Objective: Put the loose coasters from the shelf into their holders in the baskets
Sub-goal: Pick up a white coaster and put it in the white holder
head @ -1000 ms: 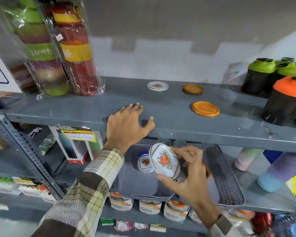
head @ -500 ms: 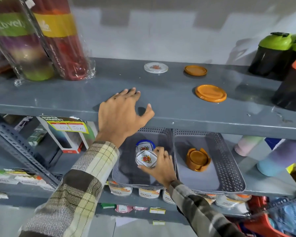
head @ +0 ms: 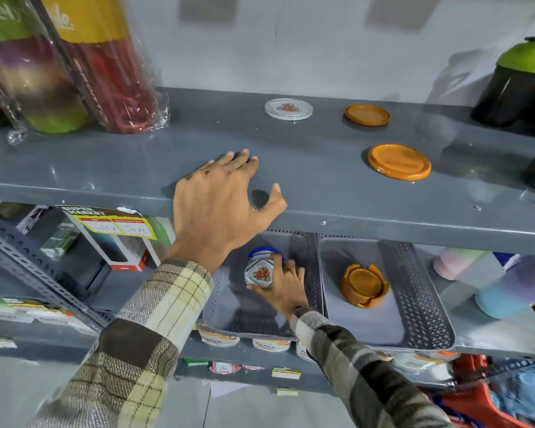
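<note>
On the grey shelf [head: 306,180] lie a white floral coaster [head: 288,108] at the back and two orange coasters [head: 366,114] [head: 399,162] to its right. Below stand two grey perforated baskets. In the left basket [head: 229,307] my right hand [head: 283,287] is shut on a white floral coaster [head: 259,274], which sits against its blue-rimmed holder [head: 261,253]. The right basket [head: 420,301] contains an orange holder [head: 365,285] with coasters in it. My left hand [head: 220,205] rests flat and open on the shelf's front edge.
Wrapped colourful bottles [head: 74,66] stand at the shelf's left. Dark shakers with green lids [head: 519,81] are at the right. Pastel bottles [head: 504,285] lie right of the baskets. Boxes with a yellow price tag [head: 118,227] sit at lower left.
My right hand has carried the white floral coaster down from in front of the shelf into the left basket, up to the blue-rimmed holder. My left hand stays on the shelf edge.
</note>
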